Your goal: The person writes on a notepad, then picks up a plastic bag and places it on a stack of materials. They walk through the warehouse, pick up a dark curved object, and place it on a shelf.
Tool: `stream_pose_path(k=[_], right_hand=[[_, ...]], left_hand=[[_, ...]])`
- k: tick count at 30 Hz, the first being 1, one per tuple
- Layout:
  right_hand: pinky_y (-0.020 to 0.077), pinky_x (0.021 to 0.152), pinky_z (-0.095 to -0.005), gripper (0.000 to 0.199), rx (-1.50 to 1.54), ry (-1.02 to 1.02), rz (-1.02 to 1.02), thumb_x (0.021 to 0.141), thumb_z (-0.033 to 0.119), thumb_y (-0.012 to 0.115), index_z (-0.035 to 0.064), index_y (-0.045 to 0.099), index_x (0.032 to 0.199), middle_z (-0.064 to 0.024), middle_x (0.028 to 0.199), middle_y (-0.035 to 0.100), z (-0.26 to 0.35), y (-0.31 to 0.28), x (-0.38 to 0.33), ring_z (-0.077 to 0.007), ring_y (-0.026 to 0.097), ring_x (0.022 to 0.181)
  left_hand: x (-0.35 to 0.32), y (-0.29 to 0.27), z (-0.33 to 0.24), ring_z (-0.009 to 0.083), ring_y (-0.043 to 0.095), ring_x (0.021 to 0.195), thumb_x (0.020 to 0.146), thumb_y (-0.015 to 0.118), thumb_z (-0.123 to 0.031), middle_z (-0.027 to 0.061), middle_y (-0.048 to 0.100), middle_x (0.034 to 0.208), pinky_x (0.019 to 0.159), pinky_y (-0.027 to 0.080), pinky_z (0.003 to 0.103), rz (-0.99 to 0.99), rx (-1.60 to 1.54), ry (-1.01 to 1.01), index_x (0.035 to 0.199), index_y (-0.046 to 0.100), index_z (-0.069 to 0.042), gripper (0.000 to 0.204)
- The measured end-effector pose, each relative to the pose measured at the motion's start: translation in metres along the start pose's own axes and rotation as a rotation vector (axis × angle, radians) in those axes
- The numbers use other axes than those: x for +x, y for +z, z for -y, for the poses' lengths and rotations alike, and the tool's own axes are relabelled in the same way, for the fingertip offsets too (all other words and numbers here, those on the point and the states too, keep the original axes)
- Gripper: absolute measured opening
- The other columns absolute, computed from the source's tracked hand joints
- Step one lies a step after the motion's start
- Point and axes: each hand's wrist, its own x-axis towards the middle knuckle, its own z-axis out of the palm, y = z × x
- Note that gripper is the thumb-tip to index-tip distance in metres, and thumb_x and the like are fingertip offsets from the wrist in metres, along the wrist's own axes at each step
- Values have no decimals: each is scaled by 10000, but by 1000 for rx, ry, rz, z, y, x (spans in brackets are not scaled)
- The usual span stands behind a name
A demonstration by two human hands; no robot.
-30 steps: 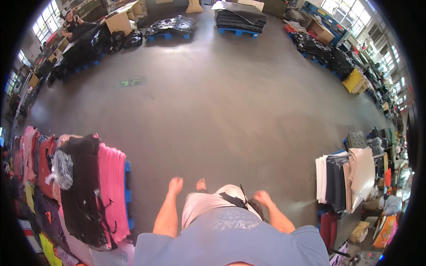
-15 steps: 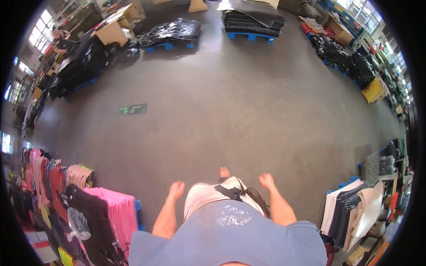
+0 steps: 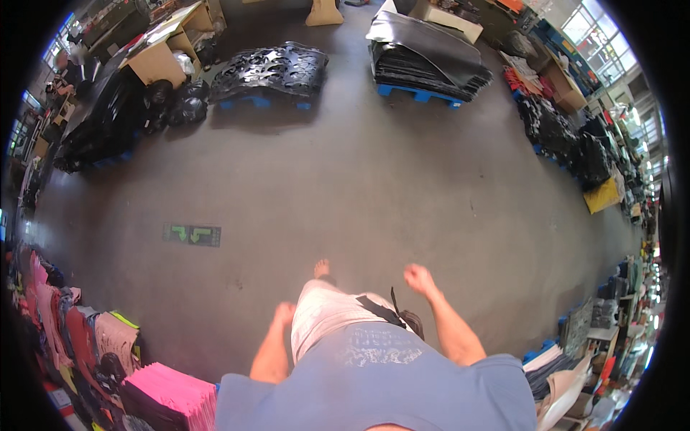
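Note:
Both my arms hang at my sides, bent at the elbow, over the bare grey-brown floor (image 3: 345, 194). My left hand (image 3: 285, 314) is loosely closed beside the leg of my light shorts (image 3: 323, 305), and nothing shows in it. Slightly farther forward, my right hand (image 3: 419, 279) is curled into a fist, also with nothing visible inside. A black strap (image 3: 381, 309) crosses the waist near a dark item at my right hip. One foot (image 3: 321, 269) reaches forward below me. Neither hand touches any of the stacks around.
Ahead stand a pallet of black cut-out sheets (image 3: 273, 72) and a pallet of stacked black sheets (image 3: 424, 61). Pink sheets (image 3: 172, 395) are piled at near left, pale and dark sheets (image 3: 553, 373) at near right. A green-arrow floor sign (image 3: 191, 234) lies left. A person (image 3: 79, 68) is far left.
I have moved forward: the far pallets and floor sign appear closer, and the near stacks slide back toward the lower edge. My right hand has swung forward a little, my left slightly back.

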Motion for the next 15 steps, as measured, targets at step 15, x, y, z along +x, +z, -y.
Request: stream_pose_path(k=[15], right_hand=[[582, 845, -487, 311, 7, 537, 325, 884, 282, 603, 29, 759, 973, -239, 984, 744, -64, -100, 407, -397, 723, 943]], left_hand=[[392, -420, -427, 82, 522, 643, 1025, 602, -284, -24, 567, 683, 582, 455, 279, -333, -293, 306, 799, 646, -82, 306]])
